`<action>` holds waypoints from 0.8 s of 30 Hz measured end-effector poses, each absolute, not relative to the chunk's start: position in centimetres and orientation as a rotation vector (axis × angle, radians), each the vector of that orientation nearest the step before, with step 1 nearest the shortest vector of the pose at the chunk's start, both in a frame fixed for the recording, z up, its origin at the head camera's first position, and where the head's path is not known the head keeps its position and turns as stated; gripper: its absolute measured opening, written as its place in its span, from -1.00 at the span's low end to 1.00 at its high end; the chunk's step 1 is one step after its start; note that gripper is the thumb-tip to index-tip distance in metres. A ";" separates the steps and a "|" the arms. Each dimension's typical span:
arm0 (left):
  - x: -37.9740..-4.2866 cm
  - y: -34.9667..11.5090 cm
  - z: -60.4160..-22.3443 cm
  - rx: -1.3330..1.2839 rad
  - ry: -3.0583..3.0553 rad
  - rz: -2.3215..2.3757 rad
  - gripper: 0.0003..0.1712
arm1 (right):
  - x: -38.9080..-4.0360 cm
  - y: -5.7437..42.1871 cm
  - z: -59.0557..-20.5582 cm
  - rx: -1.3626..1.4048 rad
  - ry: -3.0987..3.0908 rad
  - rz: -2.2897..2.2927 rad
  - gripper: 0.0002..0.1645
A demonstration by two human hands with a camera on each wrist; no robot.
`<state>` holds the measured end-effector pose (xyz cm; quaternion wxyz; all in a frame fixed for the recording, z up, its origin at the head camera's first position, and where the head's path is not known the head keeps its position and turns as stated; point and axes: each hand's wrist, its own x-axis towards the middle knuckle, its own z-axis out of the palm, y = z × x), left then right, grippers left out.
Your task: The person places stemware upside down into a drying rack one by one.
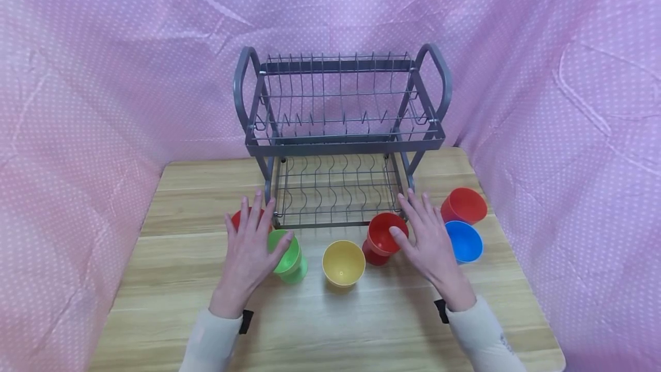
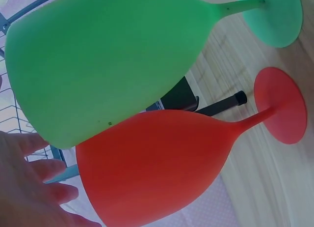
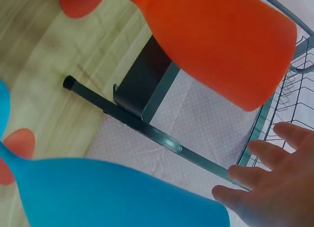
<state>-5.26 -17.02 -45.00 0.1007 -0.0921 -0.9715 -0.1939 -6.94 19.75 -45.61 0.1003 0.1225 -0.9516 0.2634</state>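
Two pale sleeves [image 1: 217, 337] come in from the near edge of the wooden table [image 1: 361, 326]. The left hand [image 1: 250, 251] lies flat, palm down, fingers straight and a little spread, and it holds nothing. Its thumb lies against the rim of the green goblet [image 1: 288, 257], which stands upright just right of the hand. In the left wrist view this goblet [image 2: 108, 60] and a red one [image 2: 162, 163] stand side by side, bowls nearly touching, with the fingers [image 2: 44, 168] beside their rims and not wrapped round either.

The right hand [image 1: 428, 240] is flat too, fingers straight and slightly apart, gripping nothing. Its thumb touches the rim of the middle red goblet [image 1: 383, 238], just left of the hand. The blue goblet [image 1: 465, 241] stands just right of the hand, close against it. In the right wrist view the blue bowl [image 3: 113, 192] fills the lower left, an orange-red bowl [image 3: 221, 35] the top, and the straight fingers [image 3: 265, 187] reach between them toward the rack.

The yellow goblet [image 1: 343, 263] stands alone between the hands, touching neither.

Further back, a red goblet [image 1: 241, 218] shows partly behind the left fingers, and another red goblet [image 1: 463, 205] stands behind the blue one. Beyond the fingertips is the grey two-tier wire rack [image 1: 341, 142], both shelves bare. Pink dotted cloth [image 1: 103, 73] hangs behind and on both sides.
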 end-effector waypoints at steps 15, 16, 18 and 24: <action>-4.7 -16.4 -45.6 -0.278 -2.828 -0.642 -0.06 | -5.0 18.5 -47.6 0.309 -2.798 1.064 0.09; -4.7 -16.3 -45.6 -0.276 -2.828 -0.647 -0.06 | -4.9 18.5 -47.7 0.299 -2.797 1.080 0.10; -4.6 -16.3 -45.6 -0.269 -2.832 -0.657 -0.05 | -4.7 18.5 -47.9 0.274 -2.797 1.110 0.11; -4.4 -16.1 -45.8 -0.257 -2.822 -0.690 -0.06 | -4.1 18.3 -48.6 0.171 -2.825 1.211 0.18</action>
